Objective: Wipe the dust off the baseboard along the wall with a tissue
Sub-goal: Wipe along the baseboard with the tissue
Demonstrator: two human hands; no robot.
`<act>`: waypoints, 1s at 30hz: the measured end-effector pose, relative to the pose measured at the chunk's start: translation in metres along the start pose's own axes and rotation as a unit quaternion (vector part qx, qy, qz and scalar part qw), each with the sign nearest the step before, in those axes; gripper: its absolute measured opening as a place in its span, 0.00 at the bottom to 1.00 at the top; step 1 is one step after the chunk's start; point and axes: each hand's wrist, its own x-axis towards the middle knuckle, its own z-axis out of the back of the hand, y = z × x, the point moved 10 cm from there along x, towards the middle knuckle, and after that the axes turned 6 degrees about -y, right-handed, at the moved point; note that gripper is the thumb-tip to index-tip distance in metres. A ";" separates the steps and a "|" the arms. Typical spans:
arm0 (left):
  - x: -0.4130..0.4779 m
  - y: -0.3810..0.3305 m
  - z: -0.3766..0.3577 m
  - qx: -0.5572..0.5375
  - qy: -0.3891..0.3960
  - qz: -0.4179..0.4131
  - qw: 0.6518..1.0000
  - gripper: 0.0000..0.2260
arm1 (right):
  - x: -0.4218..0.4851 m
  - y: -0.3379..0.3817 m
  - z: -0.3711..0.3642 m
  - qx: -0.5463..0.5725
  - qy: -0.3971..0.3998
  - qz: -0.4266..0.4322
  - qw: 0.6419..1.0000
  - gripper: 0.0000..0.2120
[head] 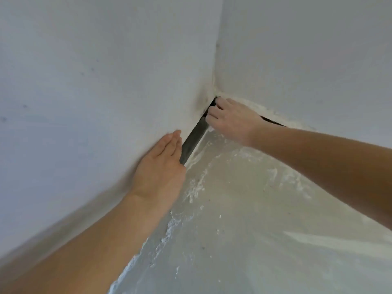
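A dark baseboard (194, 139) runs along the foot of the left wall into the room corner. A short dark stretch (272, 121) also shows under the right wall. My right hand (231, 122) is at the corner, fingers curled and pressed against the baseboard's far end. A small white scrap (210, 129) pokes out beneath its palm; I cannot tell whether it is the tissue. My left hand (161, 166) lies flat against the left wall just above the baseboard, fingers straight and together, holding nothing.
Two pale walls meet at the corner (214, 81). The grey floor (244, 219) carries white dust and plaster crumbs, thickest along the left wall's foot (169, 228) and near the corner.
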 end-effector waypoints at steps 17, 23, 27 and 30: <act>0.011 -0.006 0.000 -0.030 -0.054 -0.014 0.998 0.13 | -0.070 -0.020 -0.060 0.249 0.187 -0.388 0.867 0.07; 0.014 0.000 0.007 -0.079 -0.114 0.014 0.990 0.05 | -0.076 -0.041 -0.071 0.437 -0.080 -0.658 0.608 0.03; 0.015 -0.001 0.006 -0.096 -0.139 0.013 0.986 0.06 | -0.067 -0.019 -0.069 0.497 -0.154 -0.671 0.528 0.05; 0.015 0.000 0.003 -0.106 -0.142 0.019 0.984 0.05 | -0.065 -0.007 -0.061 0.512 -0.066 -0.568 0.641 0.05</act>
